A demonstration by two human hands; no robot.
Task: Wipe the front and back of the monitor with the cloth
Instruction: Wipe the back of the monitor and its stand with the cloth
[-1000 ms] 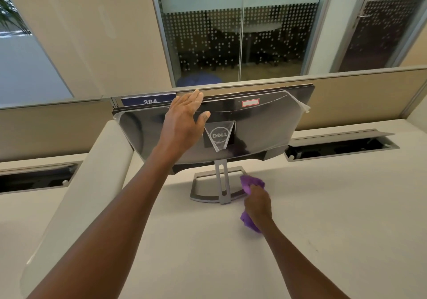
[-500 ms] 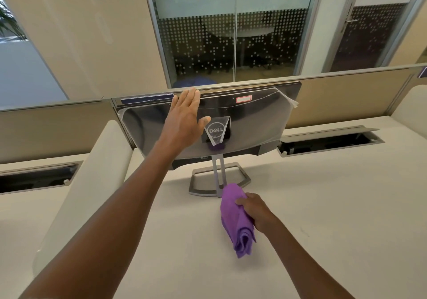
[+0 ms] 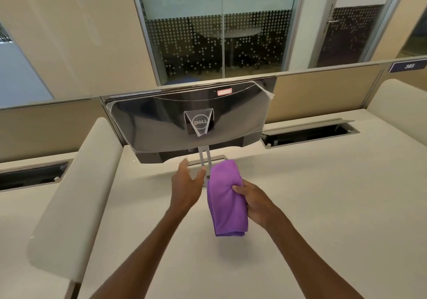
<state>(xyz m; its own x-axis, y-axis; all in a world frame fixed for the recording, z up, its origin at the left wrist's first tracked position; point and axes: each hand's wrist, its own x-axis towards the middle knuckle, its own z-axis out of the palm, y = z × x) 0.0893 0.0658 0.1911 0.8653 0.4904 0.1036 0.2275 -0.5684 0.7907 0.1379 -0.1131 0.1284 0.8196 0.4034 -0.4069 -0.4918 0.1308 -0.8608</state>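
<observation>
Right hand (image 3: 255, 202) has its fingers (image 3: 238, 189) pinched on a folded purple microfibre cloth (image 3: 226, 202), which hangs down above the cream tabletop (image 3: 323, 194). Left hand (image 3: 186, 186) is just beside the cloth, fingers spread, holding nothing. The glossy black Dell monitor (image 3: 161, 123) sits behind them on its grey metal stand (image 3: 205, 157), back facing the camera, protective film peeling at the corner.

The monitor (image 3: 189, 123) stands on the counter (image 3: 323, 194) at its far edge, its back toward the near edge. The cloth (image 3: 225, 199) hangs above the counter just before the monitor's stand (image 3: 205, 157), with a cable slot (image 3: 309, 133) right of the monitor along the far edge.
</observation>
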